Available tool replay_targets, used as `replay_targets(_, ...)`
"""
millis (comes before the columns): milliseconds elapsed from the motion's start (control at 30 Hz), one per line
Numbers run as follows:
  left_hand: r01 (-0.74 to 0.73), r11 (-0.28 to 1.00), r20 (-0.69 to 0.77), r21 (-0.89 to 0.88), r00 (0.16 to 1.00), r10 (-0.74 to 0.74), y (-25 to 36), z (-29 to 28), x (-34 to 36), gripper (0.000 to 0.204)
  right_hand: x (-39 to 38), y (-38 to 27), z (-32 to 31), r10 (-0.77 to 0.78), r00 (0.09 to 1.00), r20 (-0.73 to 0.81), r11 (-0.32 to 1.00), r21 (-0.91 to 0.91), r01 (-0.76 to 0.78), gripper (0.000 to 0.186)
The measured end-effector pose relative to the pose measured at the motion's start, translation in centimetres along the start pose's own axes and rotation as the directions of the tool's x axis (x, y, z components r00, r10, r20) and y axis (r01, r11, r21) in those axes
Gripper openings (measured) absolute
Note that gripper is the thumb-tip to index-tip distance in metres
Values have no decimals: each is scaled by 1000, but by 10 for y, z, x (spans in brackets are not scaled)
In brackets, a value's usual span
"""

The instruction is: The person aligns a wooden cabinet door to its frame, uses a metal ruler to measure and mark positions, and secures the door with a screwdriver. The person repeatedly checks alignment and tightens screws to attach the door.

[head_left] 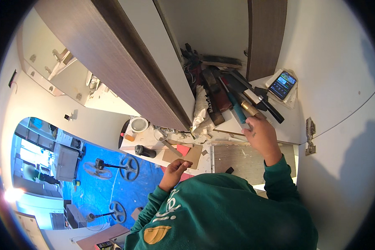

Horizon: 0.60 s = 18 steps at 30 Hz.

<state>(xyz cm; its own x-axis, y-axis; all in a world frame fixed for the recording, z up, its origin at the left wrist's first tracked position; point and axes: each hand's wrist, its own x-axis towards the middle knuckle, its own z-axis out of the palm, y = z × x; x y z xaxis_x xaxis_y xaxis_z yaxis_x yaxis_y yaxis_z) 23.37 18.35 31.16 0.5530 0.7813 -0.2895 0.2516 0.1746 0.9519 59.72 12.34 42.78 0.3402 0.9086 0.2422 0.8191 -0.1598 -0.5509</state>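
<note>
My right hand [260, 135] rests on the white shelf [287, 125], fingers closed down on the lower end of a blue-handled tool [237, 109]. The tool lies at the near edge of a heap of hand tools [221, 89] just beyond my knuckles. A phone [282, 84] with its screen lit sits further out and to the right of that hand. My left hand [176, 170] hangs low and free, fingers loosely curled, clamped on nothing. Past its fingertips are a piece of cardboard [183, 155] and a black bottle [145, 151] on a lower counter. I judge the pick is only beginning: the tool is gripped but not lifted clear of the pile, so taking it out remains.
</note>
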Motion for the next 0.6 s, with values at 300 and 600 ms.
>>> replay_targets(300, 52, 997, 30, -61, 998, -50, 4, 6, -10, 34, -3, 12, 21, -79, 997, -15, 987, -139, 76, 48)
replay_targets(600, 68, 997, 71, -40, 995, -65, -2, 0, -10, 35, 22, -15, 22, -142, 981, -129, 990, -8, 142, 44)
